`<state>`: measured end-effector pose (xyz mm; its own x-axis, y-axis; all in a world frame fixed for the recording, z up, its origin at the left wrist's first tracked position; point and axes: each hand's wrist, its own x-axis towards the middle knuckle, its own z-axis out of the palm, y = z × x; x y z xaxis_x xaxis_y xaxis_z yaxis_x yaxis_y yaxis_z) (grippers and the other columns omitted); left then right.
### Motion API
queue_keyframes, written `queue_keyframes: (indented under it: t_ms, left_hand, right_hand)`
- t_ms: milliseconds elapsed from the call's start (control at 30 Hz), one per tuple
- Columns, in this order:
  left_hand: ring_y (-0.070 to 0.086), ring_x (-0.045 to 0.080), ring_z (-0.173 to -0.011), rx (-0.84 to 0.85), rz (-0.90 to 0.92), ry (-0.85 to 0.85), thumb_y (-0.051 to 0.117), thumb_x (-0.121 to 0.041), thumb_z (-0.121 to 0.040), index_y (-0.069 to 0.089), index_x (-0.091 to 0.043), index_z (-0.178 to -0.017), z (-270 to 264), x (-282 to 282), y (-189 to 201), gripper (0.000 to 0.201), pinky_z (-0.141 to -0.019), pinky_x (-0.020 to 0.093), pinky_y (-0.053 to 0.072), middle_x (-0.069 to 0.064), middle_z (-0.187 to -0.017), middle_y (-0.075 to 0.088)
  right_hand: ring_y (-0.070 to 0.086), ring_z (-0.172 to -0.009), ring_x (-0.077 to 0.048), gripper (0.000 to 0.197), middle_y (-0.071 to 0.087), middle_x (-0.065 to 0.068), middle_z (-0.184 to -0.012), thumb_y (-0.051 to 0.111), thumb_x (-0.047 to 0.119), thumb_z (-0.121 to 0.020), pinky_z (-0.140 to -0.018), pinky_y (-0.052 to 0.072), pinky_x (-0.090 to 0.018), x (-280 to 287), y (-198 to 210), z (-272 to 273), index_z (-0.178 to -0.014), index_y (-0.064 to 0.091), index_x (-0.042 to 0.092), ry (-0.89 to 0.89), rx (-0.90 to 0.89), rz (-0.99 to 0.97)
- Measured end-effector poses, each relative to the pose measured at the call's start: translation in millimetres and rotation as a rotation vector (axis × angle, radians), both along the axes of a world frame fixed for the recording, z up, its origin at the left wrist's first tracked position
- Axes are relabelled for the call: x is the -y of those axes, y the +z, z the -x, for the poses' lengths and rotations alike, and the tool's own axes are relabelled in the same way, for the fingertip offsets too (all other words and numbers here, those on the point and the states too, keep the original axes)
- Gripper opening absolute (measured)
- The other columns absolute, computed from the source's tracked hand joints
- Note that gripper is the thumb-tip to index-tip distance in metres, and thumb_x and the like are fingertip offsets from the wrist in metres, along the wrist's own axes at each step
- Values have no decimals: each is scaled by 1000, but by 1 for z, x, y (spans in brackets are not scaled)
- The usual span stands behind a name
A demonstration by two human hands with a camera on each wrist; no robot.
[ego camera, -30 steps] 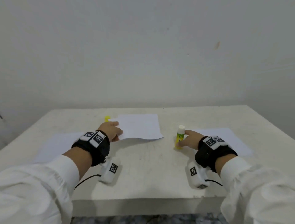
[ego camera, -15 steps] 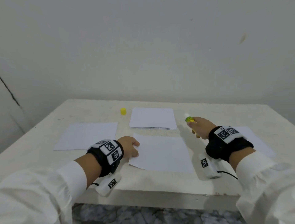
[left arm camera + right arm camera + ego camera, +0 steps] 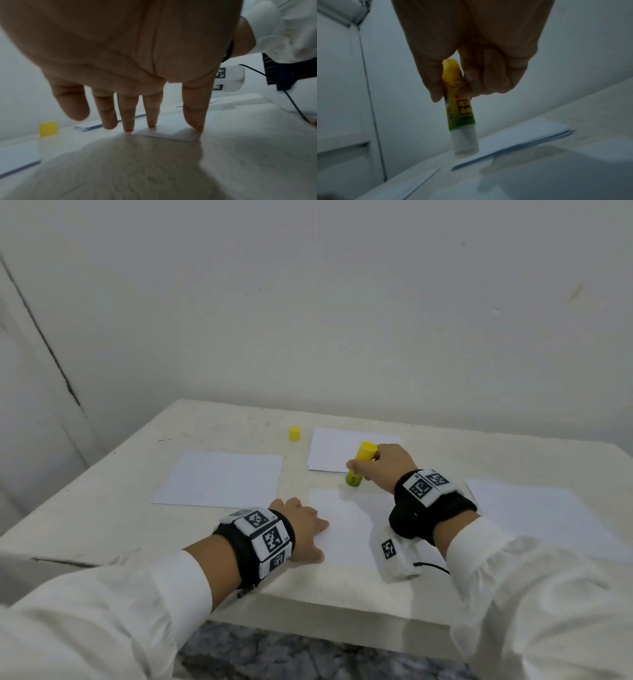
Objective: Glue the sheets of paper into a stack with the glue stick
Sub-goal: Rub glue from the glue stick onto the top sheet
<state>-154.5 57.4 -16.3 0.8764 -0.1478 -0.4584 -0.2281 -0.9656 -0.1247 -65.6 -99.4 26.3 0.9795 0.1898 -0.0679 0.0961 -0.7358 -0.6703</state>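
Pale and scuffed, the surface (image 3: 212, 433) carries everything against a blank wall. On it the right hand (image 3: 383, 465) is curled round the glue stick (image 3: 359, 463), whose long axis stands nearly upright, white tip down, just above the far edge of the near sheet (image 3: 346, 529). That sheet spreads out below the tip and back toward the wrist. The left hand (image 3: 303, 529), fingers (image 3: 150, 115) straight, presses the sheet's left edge. The stack (image 3: 329, 448) lies just beyond the right hand.
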Motion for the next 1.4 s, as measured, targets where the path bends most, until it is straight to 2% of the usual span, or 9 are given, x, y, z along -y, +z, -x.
queue_keyframes:
  t_ms: [100,333,500,633,867,1067,1167,1267,1400]
  left_hand:
    - [18,26,-142,-15,-9,12,42,-57,-92,18,-34,-151,2,1,2,68,-112,46,19,-4,-159,14]
    - [24,28,-138,4,-44,-16,43,-58,-90,23,-33,-148,0,2,1,66,-108,46,21,-1,-157,22]
    - [29,26,-135,-3,-3,-12,47,-56,-90,25,-34,-148,-6,-3,1,65,-107,44,23,-1,-151,30]
    - [40,26,-123,33,-13,-49,56,-62,-83,39,-24,-137,-13,-5,2,68,-99,42,32,2,-134,43]
    - [14,22,-143,2,26,-13,59,-70,-75,22,-31,-149,-27,-19,-7,91,-113,46,17,-5,-158,10]
    - [16,26,-143,-56,60,116,63,-84,-53,15,-39,-146,-35,-26,-11,114,-113,51,22,-5,-158,12]
    - [19,34,-141,-66,45,187,62,-88,-44,3,-41,-147,-34,-27,-11,128,-113,53,22,-1,-159,8]
    - [27,36,-136,-56,52,208,68,-83,-47,-1,-37,-149,-32,-26,-7,131,-110,52,28,1,-155,18]
    - [34,33,-133,-70,49,194,77,-76,-39,-2,-35,-149,-33,-26,0,141,-108,52,33,4,-150,28]
  right_hand:
    - [54,-75,-22,34,59,-6,-79,65,42,-84,-59,37,-26,-29,-11,-2,-75,57,9,75,-14,92]
    - [47,-68,-19,40,42,2,-64,62,38,-86,-48,28,-23,-59,-15,0,-63,38,15,132,-3,238]
    - [47,-74,-20,36,41,2,-69,61,35,-87,-49,28,-23,-34,-17,-4,-67,37,17,74,18,288]
    - [42,-60,-14,38,40,1,-66,60,35,-87,-48,26,-24,5,-16,-5,-65,36,15,-1,24,332]
    - [43,-62,-18,38,42,-2,-63,61,33,-87,-49,28,-25,61,-14,-3,-63,40,13,-132,12,355]
    - [49,-76,-25,32,46,-4,-69,59,26,-89,-58,34,-28,74,-7,2,-65,42,12,-162,21,366]
    - [51,-76,-26,19,50,-4,-73,57,21,-87,-54,34,-27,65,-4,8,-77,49,8,-132,92,271]
    - [50,-74,-18,20,50,3,-72,61,31,-85,-52,32,-21,34,-3,15,-82,51,13,4,100,149]
    - [49,-82,-17,22,53,1,-86,62,34,-86,-67,35,-26,-21,-9,24,-88,51,15,238,70,180]
